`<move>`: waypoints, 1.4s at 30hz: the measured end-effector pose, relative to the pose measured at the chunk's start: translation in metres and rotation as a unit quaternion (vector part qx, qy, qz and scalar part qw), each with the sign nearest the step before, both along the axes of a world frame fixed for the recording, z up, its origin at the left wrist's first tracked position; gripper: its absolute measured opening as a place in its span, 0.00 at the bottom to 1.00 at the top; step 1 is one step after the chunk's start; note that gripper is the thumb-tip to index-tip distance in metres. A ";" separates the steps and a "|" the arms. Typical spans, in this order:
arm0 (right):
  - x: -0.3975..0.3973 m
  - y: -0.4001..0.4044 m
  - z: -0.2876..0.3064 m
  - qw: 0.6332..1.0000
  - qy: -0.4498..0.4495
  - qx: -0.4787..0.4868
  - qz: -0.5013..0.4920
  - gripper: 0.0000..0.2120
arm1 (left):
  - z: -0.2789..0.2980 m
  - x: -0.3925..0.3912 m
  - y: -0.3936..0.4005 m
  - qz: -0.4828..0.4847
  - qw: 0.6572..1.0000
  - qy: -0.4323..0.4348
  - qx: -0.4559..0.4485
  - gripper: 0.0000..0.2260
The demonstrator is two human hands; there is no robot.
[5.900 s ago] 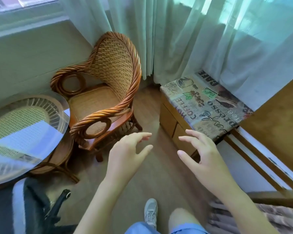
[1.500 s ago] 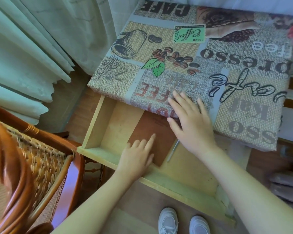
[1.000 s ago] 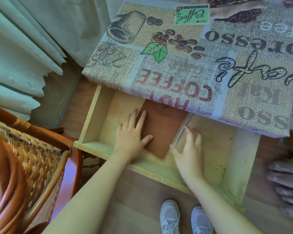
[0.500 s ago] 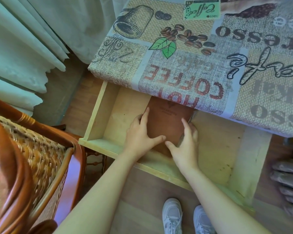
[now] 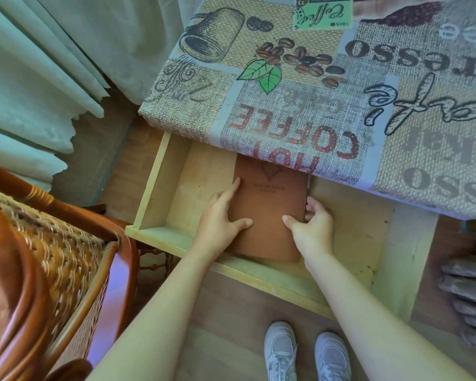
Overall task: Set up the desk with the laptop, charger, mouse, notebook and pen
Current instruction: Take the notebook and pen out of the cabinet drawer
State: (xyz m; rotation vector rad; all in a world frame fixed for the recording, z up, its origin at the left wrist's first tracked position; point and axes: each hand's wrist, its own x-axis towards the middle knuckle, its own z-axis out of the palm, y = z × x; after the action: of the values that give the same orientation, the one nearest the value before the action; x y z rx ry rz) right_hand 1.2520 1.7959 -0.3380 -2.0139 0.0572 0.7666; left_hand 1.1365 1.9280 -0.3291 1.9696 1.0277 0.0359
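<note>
A brown notebook (image 5: 270,199) lies flat in the open pale wooden drawer (image 5: 160,232) of a low bench. My left hand (image 5: 220,218) rests on the notebook's left edge, fingers spread and thumb on the cover. My right hand (image 5: 311,229) grips its right edge, thumb on the cover and fingers curled around the side. A thin silver pen (image 5: 309,185) lies along the notebook's right edge, mostly hidden by my right hand and the cushion. The notebook's far end is hidden under the cushion.
A coffee-print cushion (image 5: 327,78) tops the bench and overhangs the drawer. A wicker armchair (image 5: 44,270) stands close at the left. Pale curtains (image 5: 52,64) hang behind. My white shoes (image 5: 308,353) stand on the wooden floor below the drawer front.
Both hands came from the bench top down into the drawer and closed in on the notebook's two sides. My right hand slid from the pen onto the notebook's right edge.
</note>
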 end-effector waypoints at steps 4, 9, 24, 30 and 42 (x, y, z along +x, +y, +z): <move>-0.003 -0.001 0.001 0.999 0.017 0.034 -0.020 0.30 | 0.002 -0.003 0.001 0.016 0.993 -0.058 -0.098 0.41; 0.001 -0.012 0.010 0.992 0.068 0.090 -0.055 0.30 | 0.014 -0.008 0.007 0.073 0.970 -0.095 -0.210 0.40; -0.003 -0.027 0.045 0.966 0.132 0.199 -0.099 0.27 | 0.043 -0.022 0.015 0.057 0.957 -0.113 -0.261 0.35; -0.020 -0.033 0.066 0.950 0.164 0.252 -0.083 0.30 | 0.067 -0.042 0.016 0.038 0.958 -0.101 -0.267 0.34; -0.047 -0.046 0.105 0.949 0.181 0.258 -0.033 0.31 | 0.120 -0.083 0.001 0.048 0.964 -0.097 -0.245 0.34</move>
State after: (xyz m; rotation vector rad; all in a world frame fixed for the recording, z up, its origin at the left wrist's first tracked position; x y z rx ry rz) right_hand 1.2046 1.7498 -0.2328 -1.3573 0.1224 0.9842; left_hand 1.0532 1.9294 -0.2088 1.4370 0.9011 0.0244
